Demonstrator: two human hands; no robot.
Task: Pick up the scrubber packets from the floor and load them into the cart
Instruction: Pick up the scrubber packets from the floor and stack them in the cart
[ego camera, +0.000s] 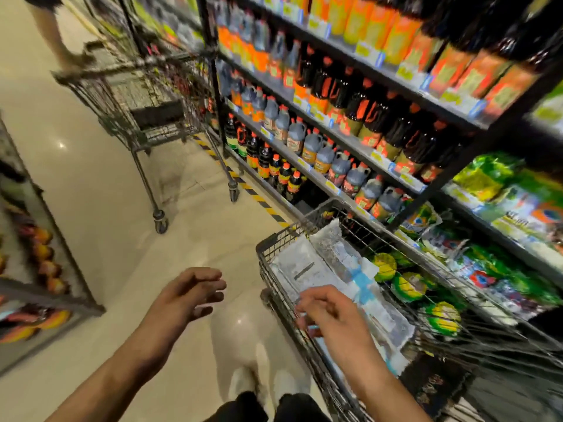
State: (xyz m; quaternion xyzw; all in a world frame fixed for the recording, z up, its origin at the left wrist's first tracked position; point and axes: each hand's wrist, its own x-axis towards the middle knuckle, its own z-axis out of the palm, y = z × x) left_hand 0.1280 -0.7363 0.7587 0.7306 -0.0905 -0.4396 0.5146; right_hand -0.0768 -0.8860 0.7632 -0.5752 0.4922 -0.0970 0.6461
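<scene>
The wire cart stands at the lower right beside the shelving. Inside it lie clear plastic scrubber packets with white and light blue labels, piled along its left side. My right hand hovers over the cart's near left rim and the packets, fingers loosely curled. A light blue edge shows under those fingers, but blur hides whether they pinch it. My left hand is out over the floor to the left of the cart, fingers relaxed and holding nothing. No packets show on the visible floor.
A second, empty cart stands ahead in the aisle, with a person's legs beyond it. Shelves of bottles and green packs line the right. A low shelf runs along the left. My shoes are on the beige floor.
</scene>
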